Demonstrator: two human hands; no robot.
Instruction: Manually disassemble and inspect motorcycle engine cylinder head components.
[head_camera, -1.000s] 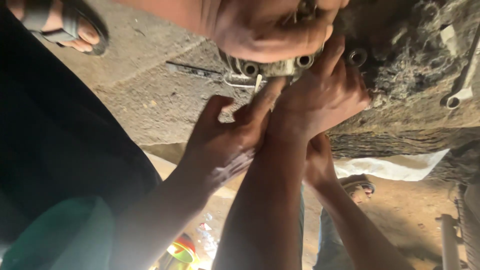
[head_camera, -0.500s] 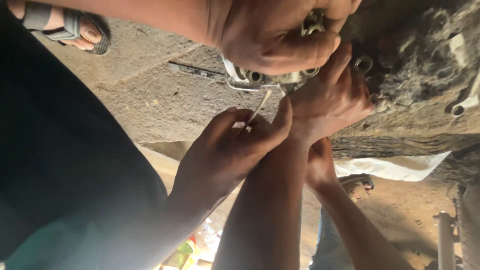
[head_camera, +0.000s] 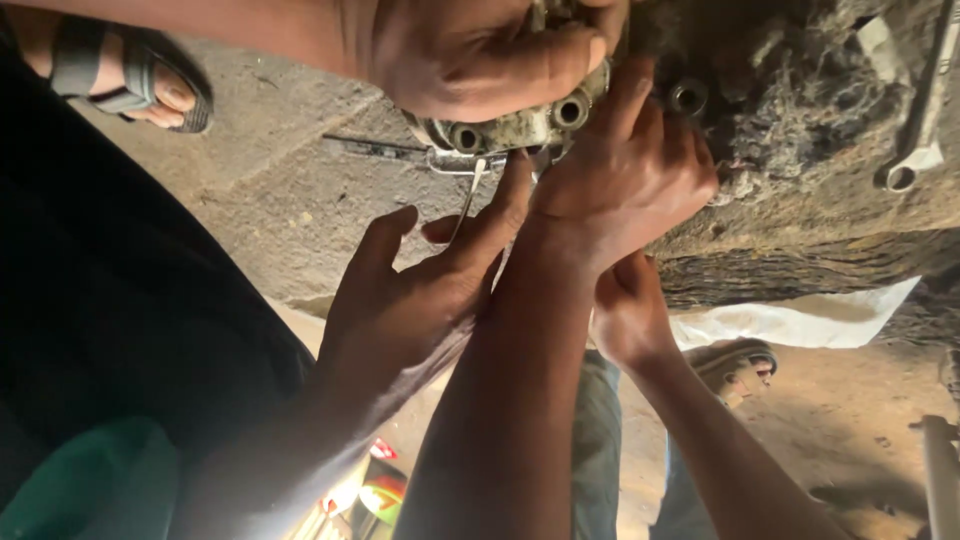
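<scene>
A grimy metal casting (head_camera: 520, 125) with round bolt holes is held at the top centre by another person's hand (head_camera: 470, 50) reaching in from the upper left. My right hand (head_camera: 620, 170) grips the casting's right side, one finger pressed up along it. My left hand (head_camera: 420, 290) is below with fingers spread; its fingertips reach the casting's underside beside a thin bent wire (head_camera: 465, 200). A third hand (head_camera: 630, 310), from an arm at the lower right, holds my right wrist from underneath. Hands hide most of the casting.
A ring spanner (head_camera: 915, 150) lies on greasy, dirt-caked ground at the upper right. A thin metal rod (head_camera: 385, 148) lies on the concrete. A white cloth (head_camera: 800, 320), two sandalled feet (head_camera: 140, 85) (head_camera: 735, 365), a green object (head_camera: 90, 485) and colourful packaging (head_camera: 370, 490) surround the work.
My left hand has risen toward the casting, its fingers now at the underside near the wire. The hand on top has tightened its hold.
</scene>
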